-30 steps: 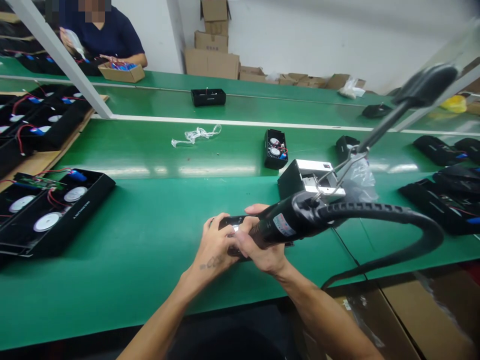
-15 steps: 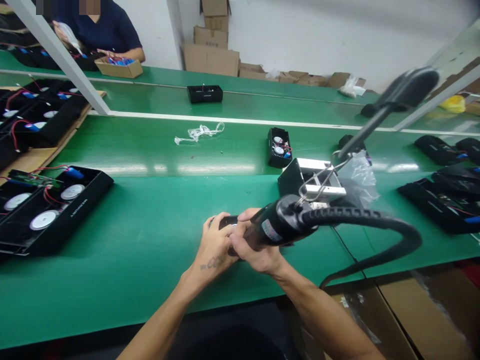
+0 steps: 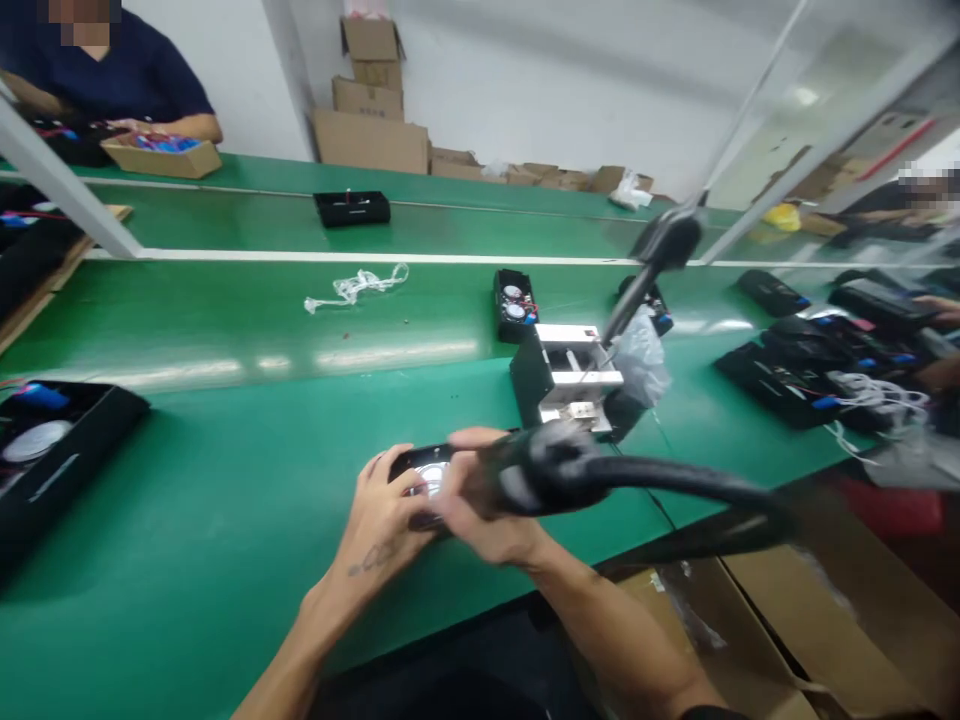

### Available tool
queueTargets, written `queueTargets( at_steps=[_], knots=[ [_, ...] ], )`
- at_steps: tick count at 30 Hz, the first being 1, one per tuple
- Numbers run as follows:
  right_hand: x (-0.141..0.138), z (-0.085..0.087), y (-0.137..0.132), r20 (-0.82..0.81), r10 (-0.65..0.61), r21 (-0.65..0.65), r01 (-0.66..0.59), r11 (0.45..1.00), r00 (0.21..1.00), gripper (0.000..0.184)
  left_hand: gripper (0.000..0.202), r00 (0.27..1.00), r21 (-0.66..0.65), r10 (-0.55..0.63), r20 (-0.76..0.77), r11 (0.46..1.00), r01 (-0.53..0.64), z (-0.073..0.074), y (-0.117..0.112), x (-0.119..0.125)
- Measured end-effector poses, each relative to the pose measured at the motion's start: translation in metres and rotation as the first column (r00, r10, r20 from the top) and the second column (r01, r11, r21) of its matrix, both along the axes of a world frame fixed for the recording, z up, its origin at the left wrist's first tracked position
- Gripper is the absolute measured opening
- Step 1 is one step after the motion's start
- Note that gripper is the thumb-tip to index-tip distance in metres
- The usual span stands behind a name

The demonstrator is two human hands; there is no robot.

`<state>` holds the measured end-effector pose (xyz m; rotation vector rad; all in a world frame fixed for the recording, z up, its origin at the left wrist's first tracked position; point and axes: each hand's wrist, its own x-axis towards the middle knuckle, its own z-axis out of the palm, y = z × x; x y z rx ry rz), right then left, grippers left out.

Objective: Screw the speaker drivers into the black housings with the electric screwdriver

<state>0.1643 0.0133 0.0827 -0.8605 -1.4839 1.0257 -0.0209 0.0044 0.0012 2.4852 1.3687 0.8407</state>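
Note:
My left hand [image 3: 379, 512] grips a small black speaker housing [image 3: 420, 470] lying on the green bench, its round silver speaker cone showing between my fingers. My right hand [image 3: 480, 520] is wrapped round a black powered screwdriver [image 3: 544, 468], whose tip points into the housing. A thick black cable [image 3: 675, 480] runs from the tool's rear to the right. The frame is blurred by motion.
A black and silver fixture box [image 3: 566, 375] stands just behind my hands. Open black housings [image 3: 514, 303] lie on the conveyor belt and at the left edge [image 3: 45, 450]. More housings lie at the right [image 3: 795, 380]. A person in dark blue [image 3: 112, 70] sits at the far left. Cardboard boxes [image 3: 367, 130] are stacked by the wall.
The view has swung to the right and downward, shifting everything left. My hands stay on the housing and screwdriver. The tool has tipped lower toward the housing.

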Motion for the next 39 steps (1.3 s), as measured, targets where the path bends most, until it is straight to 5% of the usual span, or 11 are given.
queueTargets(
  at_steps=[3, 6, 9, 14, 20, 29, 39],
  knots=[
    [0.045, 0.018, 0.016, -0.177, -0.290, 0.165, 0.319, 0.933, 0.940, 0.043, 0.008, 0.999, 0.042, -0.044, -0.028, 0.998, 0.045, -0.008, -0.003, -0.020],
    [0.099, 0.026, 0.046, -0.270, -0.585, 0.224, 0.641, 0.734, 0.765, 0.044, 0.010, 0.999, 0.118, -0.026, -0.044, 0.993, 0.031, -0.008, -0.010, -0.033],
    [0.134, 0.017, 0.071, -0.245, -0.673, 0.258, 0.716, 0.649, 0.698, 0.041, 0.021, 0.998, 0.162, -0.021, -0.050, 0.986, 0.029, 0.005, -0.016, -0.025],
    [0.138, 0.005, 0.070, -0.153, -0.540, 0.177, 0.561, 0.809, 0.827, 0.034, 0.027, 0.977, 0.084, -0.088, -0.196, 0.991, 0.106, 0.025, -0.017, 0.020],
    [0.099, 0.017, 0.023, -0.341, -0.267, 0.068, 0.308, 0.949, 0.901, 0.043, 0.017, 0.946, 0.052, -0.091, -0.310, 0.992, 0.112, 0.012, -0.013, 0.043],
    [0.037, -0.007, -0.003, -0.425, 0.012, 0.051, 0.011, 0.999, 0.905, 0.044, 0.019, 0.961, 0.011, -0.095, -0.261, 0.995, 0.101, 0.011, -0.013, 0.041],
    [0.023, -0.015, 0.003, -0.390, -0.016, 0.001, 0.018, 1.000, 0.921, 0.040, 0.019, 0.961, -0.003, -0.101, -0.258, 0.995, 0.104, 0.014, -0.013, 0.042]
  ],
)
